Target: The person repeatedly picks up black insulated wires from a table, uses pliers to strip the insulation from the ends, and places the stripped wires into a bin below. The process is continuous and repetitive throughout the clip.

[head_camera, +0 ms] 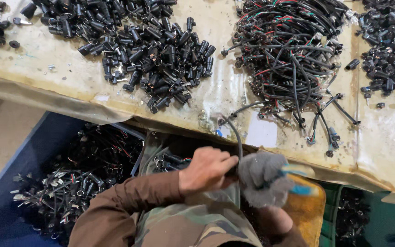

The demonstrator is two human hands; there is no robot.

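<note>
Cluttered table; our left hand pinches a black cable, gloved right hand clenched around its end, still fitting it.

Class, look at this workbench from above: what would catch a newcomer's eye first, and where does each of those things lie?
Most striking are the heap of small black cylindrical connectors at top centre of the covered workbench and the tangled pile of black cables with red and green wires to its right. Below the bench edge, the left hand grips a black cable beside the right hand in a grey glove, and a blue bin at lower left holds more wired parts.
</note>
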